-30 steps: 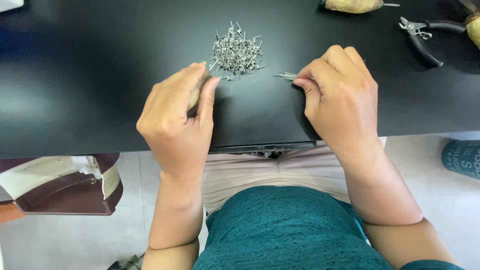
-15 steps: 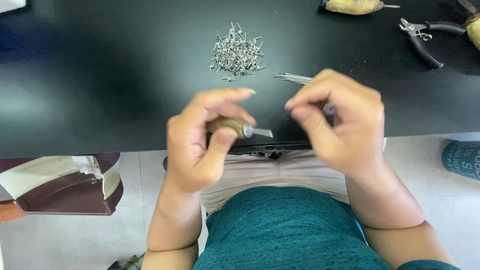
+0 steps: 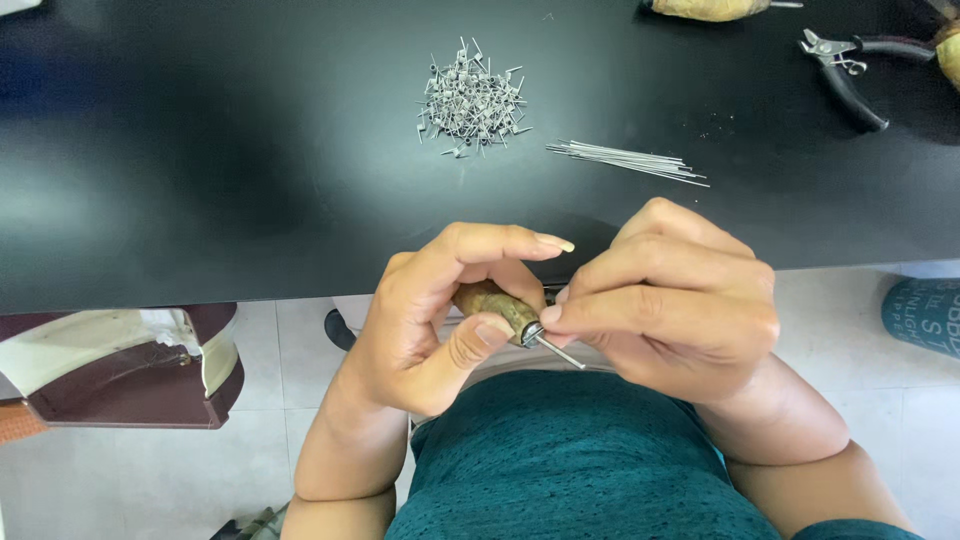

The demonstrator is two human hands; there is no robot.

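A teal lettered container stands floor-right.

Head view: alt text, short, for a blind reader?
Left hand holds a wooden-handled tool with a thin metal tip, right hand pinching at the tip. Beyond, on a black table: a pile of small wire coils, straight wires, pliers.

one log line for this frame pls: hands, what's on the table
left hand: grips wooden-handled tool | right hand: fingertips at tool's metal tip | table: coil pile, wire bundle, pliers
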